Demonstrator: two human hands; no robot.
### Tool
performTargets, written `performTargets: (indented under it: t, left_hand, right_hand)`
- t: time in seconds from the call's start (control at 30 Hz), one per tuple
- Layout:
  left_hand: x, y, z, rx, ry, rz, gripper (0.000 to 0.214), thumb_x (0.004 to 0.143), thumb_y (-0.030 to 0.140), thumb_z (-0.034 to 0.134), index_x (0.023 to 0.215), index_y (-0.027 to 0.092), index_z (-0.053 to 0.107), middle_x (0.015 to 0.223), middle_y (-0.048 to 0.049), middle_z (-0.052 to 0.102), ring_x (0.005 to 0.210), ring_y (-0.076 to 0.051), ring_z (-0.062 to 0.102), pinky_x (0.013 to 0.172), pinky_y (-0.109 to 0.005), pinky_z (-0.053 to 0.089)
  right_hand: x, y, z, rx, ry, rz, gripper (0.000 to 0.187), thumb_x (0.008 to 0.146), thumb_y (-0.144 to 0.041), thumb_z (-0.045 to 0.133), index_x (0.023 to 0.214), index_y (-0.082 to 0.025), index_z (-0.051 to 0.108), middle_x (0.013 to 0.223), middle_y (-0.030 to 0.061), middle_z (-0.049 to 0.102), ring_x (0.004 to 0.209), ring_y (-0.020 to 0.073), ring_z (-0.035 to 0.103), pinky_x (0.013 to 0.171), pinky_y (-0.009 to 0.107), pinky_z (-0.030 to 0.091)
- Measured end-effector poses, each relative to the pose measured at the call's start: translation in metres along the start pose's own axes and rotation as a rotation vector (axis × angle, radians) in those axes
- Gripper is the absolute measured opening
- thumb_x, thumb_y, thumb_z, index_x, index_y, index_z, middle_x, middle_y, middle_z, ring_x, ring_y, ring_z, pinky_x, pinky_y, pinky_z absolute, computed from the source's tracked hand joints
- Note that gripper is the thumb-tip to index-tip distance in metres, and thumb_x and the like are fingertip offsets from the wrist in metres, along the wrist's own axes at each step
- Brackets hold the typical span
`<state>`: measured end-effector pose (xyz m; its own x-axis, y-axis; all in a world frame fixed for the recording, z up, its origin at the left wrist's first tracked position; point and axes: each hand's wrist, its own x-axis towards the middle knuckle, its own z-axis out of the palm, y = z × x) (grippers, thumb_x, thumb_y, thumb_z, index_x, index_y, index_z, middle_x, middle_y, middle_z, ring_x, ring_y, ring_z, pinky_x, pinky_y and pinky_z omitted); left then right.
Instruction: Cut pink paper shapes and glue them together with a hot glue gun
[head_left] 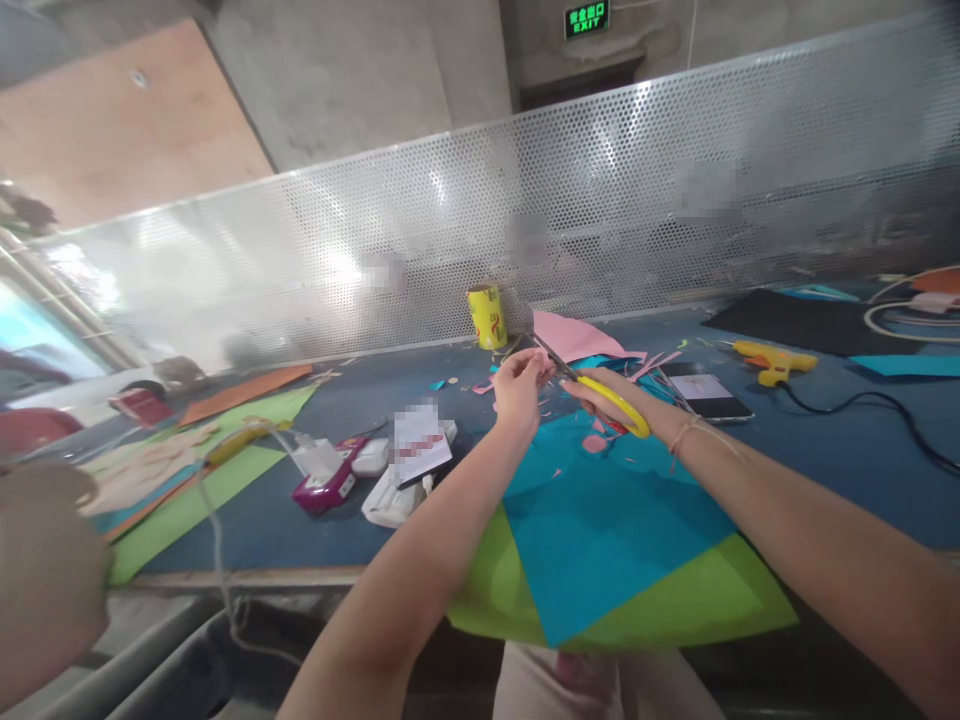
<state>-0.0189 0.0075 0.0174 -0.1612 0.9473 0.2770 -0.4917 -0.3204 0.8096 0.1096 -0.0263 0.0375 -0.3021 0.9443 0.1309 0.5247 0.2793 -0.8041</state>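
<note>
Head view, both hands raised over the middle of the tabletop (810,450).

Right hand (600,395): fingers closed through the yellow handles of the scissors (592,388). The blades point away and to the left, toward the far edge. Blades are narrow, almost together. A thin band sits on this wrist.

Left hand (519,385): thumb and fingertips pinched together right at the blade tips, on a pink scrap (541,358). The scrap is very small and its shape cannot be told.

Below the hands: a blue sheet (600,520) lies on a green sheet (675,600). Both overhang the near edge at the middle. Small pink offcuts lie on the blue sheet just under the scissors.

Far edge, middle: a yellow can (487,317) stands upright against the perforated metal screen (675,180). Pink paper (574,338) lies just to its right, behind the hands.

Right of the hands: a phone (705,395) lies flat, screen up. Beyond it is a yellow glue gun (772,360), with a black cable running toward the right edge. A black sheet (802,320) lies at the far right corner.

Left of the hands: a magenta tissue pack (326,485) and a white power strip (390,498), just beside each other. Further left is more green and orange paper (240,392).
</note>
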Motion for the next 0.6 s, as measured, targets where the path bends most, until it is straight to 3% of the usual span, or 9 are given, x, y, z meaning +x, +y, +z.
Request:
performTargets:
  t: [0.6]
  left_hand:
    - [-0.001,0.002,0.0,-0.03,-0.037,-0.021,0.018,0.061,0.024,0.07,0.072,0.015,0.06,0.066,0.0013,0.058,0.063,-0.006,0.056,0.073,-0.025,0.048]
  right_hand:
    - [0.002,0.013,-0.002,0.101,-0.08,-0.062,0.047,0.08,-0.058,0.039,0.053,-0.019,0.038,0.038,-0.0057,0.038,0.028,0.0064,0.036,0.032,0.02,0.029]
